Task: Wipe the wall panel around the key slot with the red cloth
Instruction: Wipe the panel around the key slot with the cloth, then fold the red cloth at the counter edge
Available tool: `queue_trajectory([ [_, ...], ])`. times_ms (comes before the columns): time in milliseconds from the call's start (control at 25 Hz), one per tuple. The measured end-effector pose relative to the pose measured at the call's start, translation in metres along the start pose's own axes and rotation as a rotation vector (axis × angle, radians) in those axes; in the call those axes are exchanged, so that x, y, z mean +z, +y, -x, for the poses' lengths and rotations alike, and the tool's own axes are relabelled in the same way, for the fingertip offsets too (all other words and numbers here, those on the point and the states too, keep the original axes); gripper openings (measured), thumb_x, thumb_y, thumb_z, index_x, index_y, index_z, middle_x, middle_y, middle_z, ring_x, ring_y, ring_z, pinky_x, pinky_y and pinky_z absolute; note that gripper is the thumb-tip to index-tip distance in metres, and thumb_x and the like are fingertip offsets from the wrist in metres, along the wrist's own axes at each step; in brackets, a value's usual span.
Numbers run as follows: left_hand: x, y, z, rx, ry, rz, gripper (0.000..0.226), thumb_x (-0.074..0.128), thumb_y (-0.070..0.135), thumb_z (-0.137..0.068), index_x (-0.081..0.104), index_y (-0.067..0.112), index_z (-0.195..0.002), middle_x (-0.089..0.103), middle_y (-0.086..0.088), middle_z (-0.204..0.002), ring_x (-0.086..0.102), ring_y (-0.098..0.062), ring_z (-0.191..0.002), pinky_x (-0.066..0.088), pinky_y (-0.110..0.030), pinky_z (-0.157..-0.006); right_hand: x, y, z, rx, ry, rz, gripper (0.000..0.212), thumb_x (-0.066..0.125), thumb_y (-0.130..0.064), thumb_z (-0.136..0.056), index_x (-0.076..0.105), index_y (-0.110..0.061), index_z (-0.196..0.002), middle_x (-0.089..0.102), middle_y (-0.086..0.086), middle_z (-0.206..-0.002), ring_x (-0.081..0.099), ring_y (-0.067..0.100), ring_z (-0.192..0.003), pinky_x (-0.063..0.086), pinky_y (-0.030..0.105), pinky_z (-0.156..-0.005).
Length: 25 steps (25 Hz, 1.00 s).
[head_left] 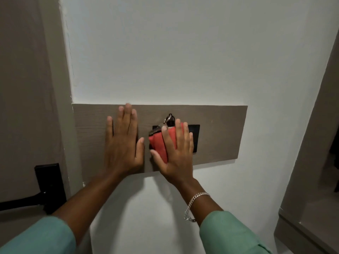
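A brown wood-grain wall panel (220, 125) runs across the white wall. A black key slot plate (194, 132) sits in its middle, with a key and ring (169, 118) sticking out at the top. My right hand (176, 153) presses a folded red cloth (158, 143) flat against the plate's left part, fingers spread over it. My left hand (122, 142) lies flat and empty on the panel just left of the cloth, fingers together and pointing up.
A brown door with a black handle plate (50, 186) and lever stands at the left. A brown door frame or cabinet edge (311, 162) runs down the right side. White wall (165, 52) fills the space above the panel.
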<state>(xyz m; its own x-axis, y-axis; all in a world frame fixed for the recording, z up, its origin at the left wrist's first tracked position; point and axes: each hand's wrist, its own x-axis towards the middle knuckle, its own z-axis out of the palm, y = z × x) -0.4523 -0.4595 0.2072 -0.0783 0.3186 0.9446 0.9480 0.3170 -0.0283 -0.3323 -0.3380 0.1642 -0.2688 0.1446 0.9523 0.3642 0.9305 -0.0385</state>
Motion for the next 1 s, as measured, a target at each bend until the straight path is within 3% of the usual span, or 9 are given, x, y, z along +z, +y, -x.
queue_trajectory([
  [80,-0.005,0.020,0.031,-0.123,0.086,0.199,0.065,0.049,0.024,-0.087,0.035,0.001,-0.147,0.038,-0.020,-0.153,0.033,-0.031,-0.144,0.026,-0.046,-0.116,-0.007,0.022,0.010,-0.107,-0.035,0.022,0.082,0.059,-0.057,-0.090,0.016,-0.029,-0.154,0.013,0.014,-0.163,0.013,0.041,-0.152,0.014,0.059,-0.122],
  [240,0.001,0.079,0.051,-0.612,0.033,0.646,0.022,0.058,0.031,-0.090,0.061,0.017,-0.106,0.063,-0.002,-0.100,0.060,-0.014,-0.084,0.055,-0.037,-0.078,-0.007,0.036,0.016,-0.136,-0.073,-0.011,0.083,0.057,-0.056,-0.091,0.013,-0.030,-0.156,0.012,0.014,-0.164,0.004,0.034,-0.155,0.012,0.059,-0.122],
  [320,0.007,0.093,0.041,-0.823,0.018,0.725,0.018,0.066,0.030,-0.087,0.064,0.016,-0.098,0.062,-0.002,-0.097,0.059,-0.007,-0.076,0.056,-0.028,-0.071,-0.010,0.046,0.014,-0.188,-0.126,-0.022,0.088,0.058,-0.054,-0.090,0.006,-0.032,-0.158,0.009,0.013,-0.165,-0.001,0.031,-0.156,0.011,0.060,-0.122],
  [480,0.011,0.118,0.039,-0.917,0.075,0.608,0.023,0.074,0.032,-0.080,0.063,0.018,-0.096,0.054,0.002,-0.098,0.055,-0.004,-0.072,0.042,-0.006,-0.063,-0.019,0.073,0.016,-0.279,-0.190,0.022,0.086,0.054,-0.055,-0.092,0.005,-0.031,-0.158,0.003,0.009,-0.167,0.000,0.032,-0.156,0.011,0.060,-0.122],
  [560,0.019,0.136,0.042,-1.048,0.060,0.687,0.024,0.076,0.032,-0.078,0.062,0.018,-0.091,0.060,-0.001,-0.095,0.062,-0.012,-0.075,0.047,-0.010,-0.067,-0.023,0.081,0.021,-0.281,-0.248,0.034,0.086,0.054,-0.052,-0.092,0.003,-0.031,-0.158,0.002,0.010,-0.167,-0.001,0.032,-0.156,0.014,0.061,-0.122],
  [680,0.033,0.156,0.040,-1.357,-0.018,1.081,0.022,0.075,0.024,-0.081,0.066,0.010,-0.096,0.072,-0.011,-0.092,0.071,-0.026,-0.086,0.059,-0.039,-0.081,-0.036,0.091,0.029,-0.283,-0.372,0.019,0.086,0.053,-0.048,-0.092,0.001,-0.031,-0.158,-0.001,0.011,-0.168,-0.004,0.033,-0.156,0.016,0.059,-0.122],
  [760,0.042,0.167,0.046,-1.375,-0.050,1.139,0.015,0.075,0.018,-0.081,0.068,0.008,-0.091,0.073,-0.011,-0.086,0.070,-0.025,-0.082,0.058,-0.037,-0.076,-0.050,0.105,0.036,-0.268,-0.457,0.008,0.088,0.054,-0.050,-0.090,0.002,-0.031,-0.158,-0.004,0.010,-0.168,-0.007,0.031,-0.156,0.016,0.059,-0.122],
  [880,0.058,0.194,0.054,-1.331,-0.159,1.184,0.013,0.076,0.017,-0.080,0.067,0.007,-0.081,0.072,-0.004,-0.069,0.069,-0.019,-0.068,0.058,-0.029,-0.060,-0.079,0.134,0.064,0.011,-0.502,-0.184,0.099,0.058,-0.065,-0.083,0.000,-0.036,-0.158,-0.008,0.001,-0.169,-0.010,0.021,-0.156,0.005,0.050,-0.125],
  [1000,0.086,0.239,0.060,-1.383,-0.285,1.267,0.015,0.073,0.016,-0.083,0.067,0.002,-0.085,0.072,-0.006,-0.071,0.070,-0.017,-0.064,0.061,-0.030,-0.060,-0.121,0.170,0.107,0.825,-0.417,-0.772,0.118,0.078,-0.061,-0.069,0.003,-0.036,-0.157,0.018,-0.004,-0.166,0.027,0.013,-0.150,0.034,0.020,-0.113],
])
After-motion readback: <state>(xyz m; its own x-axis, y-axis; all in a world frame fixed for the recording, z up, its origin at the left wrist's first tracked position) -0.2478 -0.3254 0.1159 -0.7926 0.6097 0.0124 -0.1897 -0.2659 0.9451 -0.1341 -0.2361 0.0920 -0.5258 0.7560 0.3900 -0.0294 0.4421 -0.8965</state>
